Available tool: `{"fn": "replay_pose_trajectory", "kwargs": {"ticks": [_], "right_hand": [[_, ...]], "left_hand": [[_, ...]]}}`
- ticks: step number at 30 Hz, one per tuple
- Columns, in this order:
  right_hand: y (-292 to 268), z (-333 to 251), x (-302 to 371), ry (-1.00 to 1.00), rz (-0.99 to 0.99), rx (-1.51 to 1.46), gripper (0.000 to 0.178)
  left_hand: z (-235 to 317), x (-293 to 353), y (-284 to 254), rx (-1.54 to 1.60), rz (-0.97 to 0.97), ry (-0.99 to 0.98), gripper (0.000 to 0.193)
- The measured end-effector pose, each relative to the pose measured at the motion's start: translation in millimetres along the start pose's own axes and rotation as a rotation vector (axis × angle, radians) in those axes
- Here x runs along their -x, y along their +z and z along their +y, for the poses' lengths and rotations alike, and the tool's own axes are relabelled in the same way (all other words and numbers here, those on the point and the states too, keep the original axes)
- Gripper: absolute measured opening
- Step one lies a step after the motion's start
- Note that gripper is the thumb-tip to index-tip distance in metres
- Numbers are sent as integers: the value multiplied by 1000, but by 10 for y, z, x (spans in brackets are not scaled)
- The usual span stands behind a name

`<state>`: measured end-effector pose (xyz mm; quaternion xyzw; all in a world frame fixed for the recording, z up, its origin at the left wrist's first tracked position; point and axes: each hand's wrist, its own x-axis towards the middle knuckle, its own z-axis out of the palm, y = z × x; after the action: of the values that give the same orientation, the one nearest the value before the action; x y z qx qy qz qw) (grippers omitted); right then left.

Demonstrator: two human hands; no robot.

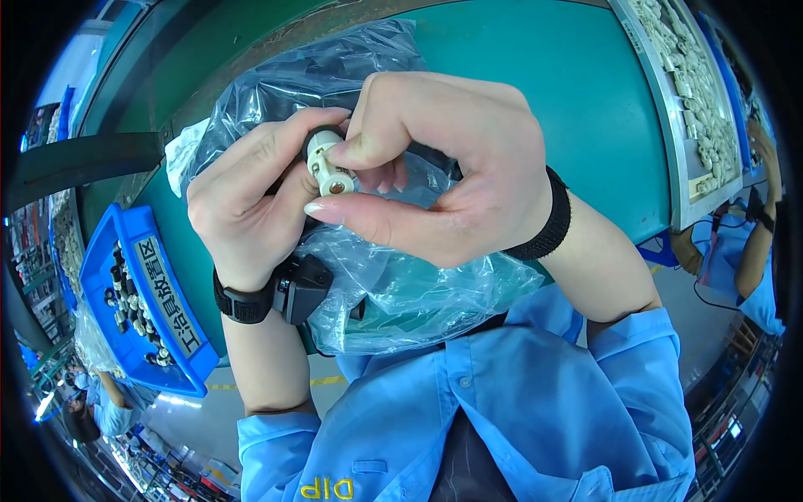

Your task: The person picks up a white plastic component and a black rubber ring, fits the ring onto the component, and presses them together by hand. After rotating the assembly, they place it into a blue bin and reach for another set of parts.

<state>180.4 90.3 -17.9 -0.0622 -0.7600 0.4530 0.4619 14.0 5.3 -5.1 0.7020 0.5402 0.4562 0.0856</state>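
Between my two hands, above a clear plastic bag [418,309], is a small white cylindrical plastic part [319,149] with a black ring round its far end and a round copper-coloured spot in its near end. My left hand [242,188] is closed round its left side. From the right, my right hand [473,159] pinches it, one fingertip on its upper side and the thumb beside its near end. The curled fingers partly hide the part. A black band with a black box-shaped device [305,289] is on my left wrist, and a black band [548,222] is on my right.
The bag lies on a green work surface [535,50]. A blue bin [180,309] at the left holds several black-and-white parts. A metal-edged tray [669,125] of many small whitish parts stands at the right. Other people in blue are at both sides.
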Motion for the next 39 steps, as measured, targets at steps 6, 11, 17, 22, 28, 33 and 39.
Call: {"fn": "replay_pose_trajectory", "kwargs": {"ticks": [6, 11, 17, 22, 28, 33, 39], "right_hand": [[-32, -35, -42, 261, 1, -203, 39], [-100, -24, -67, 285, -162, -180, 47], [-75, 42, -37, 332, -197, -317, 47], [-106, 29, -47, 383, -217, -329, 44], [-115, 29, -50, 344, -208, -268, 46], [-95, 22, -89, 221, -195, -231, 39], [-223, 20, -182, 443, -133, -506, 43]], "left_hand": [[-25, 23, 9, 54, 54, 18, 38], [-6, 22, -16, 97, 29, 28, 44], [-53, 11, -28, 95, -3, 127, 45], [-50, -10, -8, 62, -2, 170, 44], [-69, -16, 9, 91, 10, 154, 43], [-10, 13, -32, 84, 31, 77, 39], [92, 71, -140, 245, 79, -254, 32]]}}
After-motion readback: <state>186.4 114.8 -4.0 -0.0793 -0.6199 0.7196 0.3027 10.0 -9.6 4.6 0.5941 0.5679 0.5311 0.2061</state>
